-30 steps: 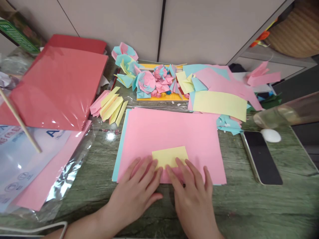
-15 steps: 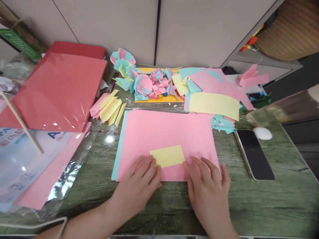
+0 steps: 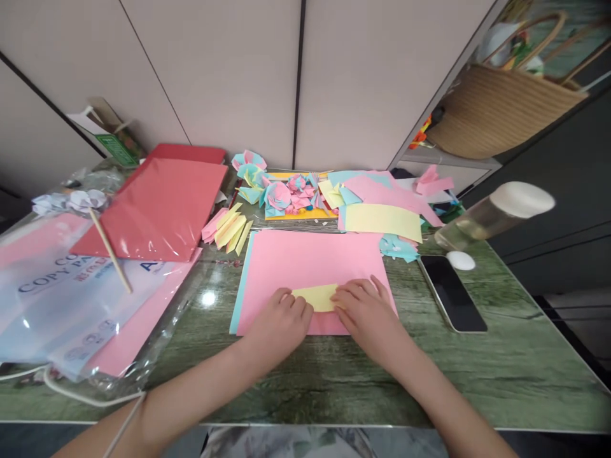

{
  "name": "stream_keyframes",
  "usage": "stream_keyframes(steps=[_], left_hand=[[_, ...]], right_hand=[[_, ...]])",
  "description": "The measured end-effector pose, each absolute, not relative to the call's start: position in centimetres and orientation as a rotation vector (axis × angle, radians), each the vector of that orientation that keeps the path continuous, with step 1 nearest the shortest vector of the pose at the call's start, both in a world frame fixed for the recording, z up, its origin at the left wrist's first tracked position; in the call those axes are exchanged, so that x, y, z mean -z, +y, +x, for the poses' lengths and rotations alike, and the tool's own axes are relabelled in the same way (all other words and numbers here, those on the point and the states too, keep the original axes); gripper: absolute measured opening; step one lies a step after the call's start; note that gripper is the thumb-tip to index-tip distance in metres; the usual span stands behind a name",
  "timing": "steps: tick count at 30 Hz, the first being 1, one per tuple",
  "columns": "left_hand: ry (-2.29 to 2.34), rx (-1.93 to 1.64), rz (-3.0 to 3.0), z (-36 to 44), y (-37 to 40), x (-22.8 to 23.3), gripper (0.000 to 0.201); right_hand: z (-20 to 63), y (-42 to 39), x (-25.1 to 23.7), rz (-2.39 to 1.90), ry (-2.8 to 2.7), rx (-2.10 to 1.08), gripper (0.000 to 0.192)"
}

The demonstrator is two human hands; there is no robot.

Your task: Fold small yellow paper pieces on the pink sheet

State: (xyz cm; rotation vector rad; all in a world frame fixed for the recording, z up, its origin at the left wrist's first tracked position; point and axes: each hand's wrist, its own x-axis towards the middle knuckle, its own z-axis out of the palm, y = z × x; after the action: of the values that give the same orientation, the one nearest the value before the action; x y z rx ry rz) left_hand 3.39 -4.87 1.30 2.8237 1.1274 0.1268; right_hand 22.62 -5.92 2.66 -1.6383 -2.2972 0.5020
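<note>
Green marbled table against pale panelled wall, woven basket shelved.

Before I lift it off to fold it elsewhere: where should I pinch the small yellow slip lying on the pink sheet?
Probably at its far long edge. The yellow slip lies flat on the pink sheet, with the left hand covering its near-left end and the right hand its right end. Only the far edge is bare, so come from behind, slide a fingernail under, then pinch.

Light: bright, even, from overhead.
Glare: spot on green marbled counter.
Edges: wide-angle bending, corners soft.
</note>
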Motion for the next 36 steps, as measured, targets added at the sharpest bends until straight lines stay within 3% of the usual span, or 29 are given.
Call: stream_keyframes(steps=[5, 11, 18, 36], left_hand=[[1.291, -0.424, 2.447, 2.9, -2.7, -2.6, 0.012], [1.212, -0.696, 2.020, 3.0, -1.5, -2.1, 0.018], [1.055, -0.829, 1.726, 3.7, -2.0, -0.9, 0.017], [1.130, -0.744, 1.426, 3.9, -2.3, 0.2, 0.025]], right_hand=[[22.0, -4.0, -3.5, -1.452, -2.172, -0.872, 0.015], [21.7, -1.9, -2.1, -1.290, -1.965, -1.294, 0.025], [21.5, -1.7, -0.7, -1.211, -1.702, -1.505, 0.020], [21.3, -2.4, -1.0, -1.324, -1.654, -1.474, 0.014]])
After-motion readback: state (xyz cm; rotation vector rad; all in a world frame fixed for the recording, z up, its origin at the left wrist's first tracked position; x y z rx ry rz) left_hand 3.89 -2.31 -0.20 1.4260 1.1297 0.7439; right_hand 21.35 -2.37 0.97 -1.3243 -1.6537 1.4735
